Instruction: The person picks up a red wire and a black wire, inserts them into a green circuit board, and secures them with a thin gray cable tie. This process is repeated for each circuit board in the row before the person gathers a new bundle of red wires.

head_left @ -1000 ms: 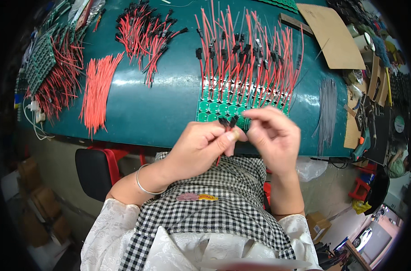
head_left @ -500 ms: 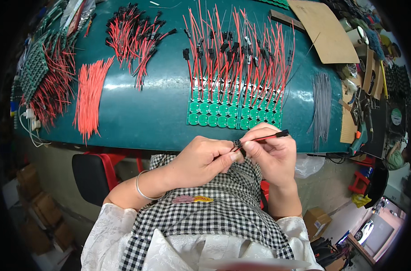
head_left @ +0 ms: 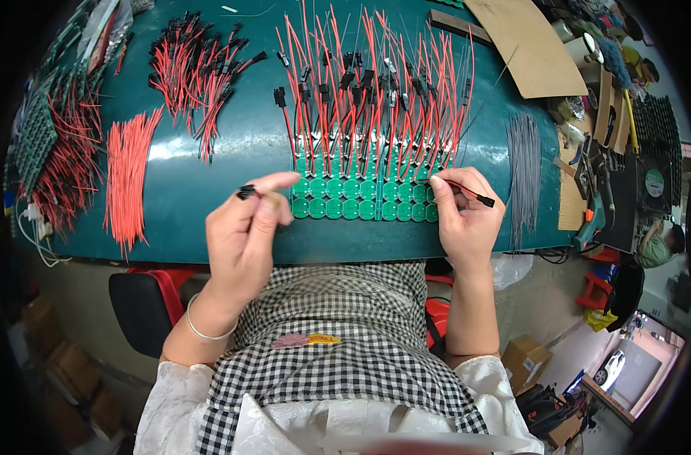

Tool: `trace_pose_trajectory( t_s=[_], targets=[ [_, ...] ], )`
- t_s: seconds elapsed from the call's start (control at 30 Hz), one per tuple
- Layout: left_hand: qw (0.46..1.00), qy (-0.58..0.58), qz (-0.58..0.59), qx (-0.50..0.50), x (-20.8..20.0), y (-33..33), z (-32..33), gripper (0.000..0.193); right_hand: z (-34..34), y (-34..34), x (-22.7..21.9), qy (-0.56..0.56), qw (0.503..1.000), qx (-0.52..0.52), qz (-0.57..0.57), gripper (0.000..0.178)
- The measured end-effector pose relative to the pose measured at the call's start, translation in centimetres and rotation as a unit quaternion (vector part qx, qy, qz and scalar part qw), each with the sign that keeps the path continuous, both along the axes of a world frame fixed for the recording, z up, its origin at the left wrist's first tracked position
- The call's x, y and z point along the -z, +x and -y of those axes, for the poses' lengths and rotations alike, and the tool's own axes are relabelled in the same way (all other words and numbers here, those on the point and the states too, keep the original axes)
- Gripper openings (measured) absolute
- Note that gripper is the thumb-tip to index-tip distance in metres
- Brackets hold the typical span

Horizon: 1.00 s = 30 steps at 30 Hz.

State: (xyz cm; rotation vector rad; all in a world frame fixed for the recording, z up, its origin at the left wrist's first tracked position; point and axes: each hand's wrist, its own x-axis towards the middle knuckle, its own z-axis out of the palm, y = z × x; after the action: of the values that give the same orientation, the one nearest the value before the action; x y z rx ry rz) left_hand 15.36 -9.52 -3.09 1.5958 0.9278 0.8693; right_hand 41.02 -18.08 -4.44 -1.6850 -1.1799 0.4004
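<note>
My right hand (head_left: pixel 469 220) pinches a red-and-black wire lead (head_left: pixel 461 186). The lead's black plug (head_left: pixel 485 201) sticks out to the right, and its other end pokes past the fingertips over the circuit boards. Up off the table's front edge is my left hand (head_left: pixel 247 235), somewhat blurred, thumb bent toward the fingers. A small black piece (head_left: pixel 246 192), perhaps a connector, shows at its fingers; the rest of it is hidden. Between and beyond both hands lies a panel of round green circuit boards (head_left: pixel 351 208). Red wires with black plugs (head_left: pixel 361 91) rise from its far rows.
Loose red wires (head_left: pixel 129 178) lie in a bundle at left, with a pile of plugged leads (head_left: pixel 194 68) behind. Grey wires (head_left: pixel 523 178) are at right. Wired boards (head_left: pixel 42 144) are stacked far left. Cardboard (head_left: pixel 527 45) and a teal-handled tool (head_left: pixel 589 227) lie right.
My hands have come apart from in front of my apron. The left has gone left and up; the right has moved up over the boards' edge, still with its lead. The view has shifted slightly.
</note>
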Motion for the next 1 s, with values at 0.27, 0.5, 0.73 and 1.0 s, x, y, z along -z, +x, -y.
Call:
trace_pose_trajectory(
  t_s=[0.27,0.5,0.73,1.0],
  targets=[
    [0.999,0.030,-0.018,-0.016,2.5,-0.7,0.0,0.026,-0.3,-0.1,-0.1,-0.001,1.000,0.010,0.020,0.003],
    [0.999,0.004,-0.037,-0.006,2.0,-1.0,-0.2,0.027,-0.3,-0.3,-0.4,-0.014,0.998,0.025,0.062,0.004],
    [0.999,0.016,-0.040,-0.002,2.2,-1.0,-0.3,0.028,-0.5,0.0,-0.5,-0.019,0.995,0.010,0.101,0.006],
    [0.999,0.025,-0.036,0.000,2.2,-0.8,-0.2,0.029,-0.3,0.0,-1.0,-0.038,0.992,-0.001,0.121,0.007]
  ],
)
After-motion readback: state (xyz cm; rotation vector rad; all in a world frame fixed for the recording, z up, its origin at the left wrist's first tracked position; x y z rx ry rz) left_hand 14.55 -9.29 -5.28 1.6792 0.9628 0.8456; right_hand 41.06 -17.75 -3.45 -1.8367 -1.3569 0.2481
